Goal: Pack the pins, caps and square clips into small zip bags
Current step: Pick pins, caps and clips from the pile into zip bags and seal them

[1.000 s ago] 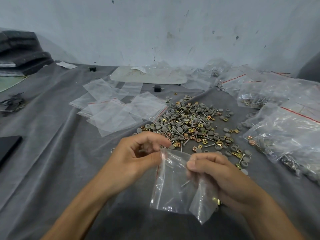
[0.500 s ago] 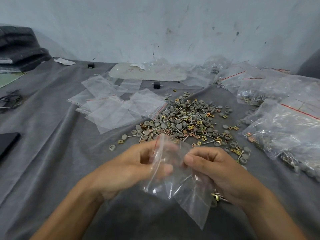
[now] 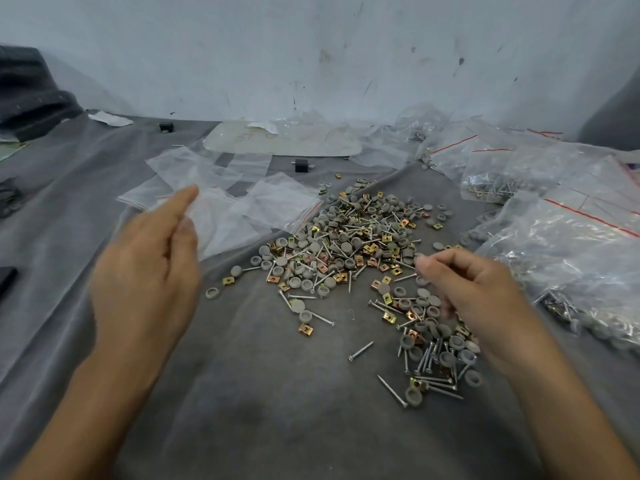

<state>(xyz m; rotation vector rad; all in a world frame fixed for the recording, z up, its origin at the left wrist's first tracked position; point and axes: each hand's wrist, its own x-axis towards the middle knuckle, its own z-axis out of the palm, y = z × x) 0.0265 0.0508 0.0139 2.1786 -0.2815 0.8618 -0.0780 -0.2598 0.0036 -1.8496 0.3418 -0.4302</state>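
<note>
A grey cloth-covered tabletop (image 3: 277,427) fills most of the view and runs back to a pale, scuffed wall (image 3: 311,46). A heap of clear plastic bags with red zip strips (image 3: 571,265), already holding pins, caps and clips, lies along its right side. At the far left a dark folded stack of material (image 3: 27,95) sits against the wall. A flat white oval tray (image 3: 277,143) lies at the back, partly under crumpled clear plastic. In front of it, several empty small clear zip bags (image 3: 277,206) lie flat and overlapping, left of centre. Just beside their right edge is the loose pile of silver pins, grey round caps and brass-coloured square clips (image 3: 360,244). It spreads across the middle of the cloth and trails toward a smaller cluster (image 3: 433,355) by the right wrist. The left hand (image 3: 145,282) is raised over the cloth near the empty bags, motion-blurred. Its fingers (image 3: 187,202) are released and extended toward the bags, grasping nothing. The right hand (image 3: 478,292) hovers over the right edge of the pile with its fingers (image 3: 424,263) curled and their tips drawn together; whether they grasp anything cannot be made out. A small black block (image 3: 301,165) stands behind the pile. Single strays lie apart on the bare cloth: one pin (image 3: 360,351), one cap (image 3: 212,293) and one square clip (image 3: 306,329).
</note>
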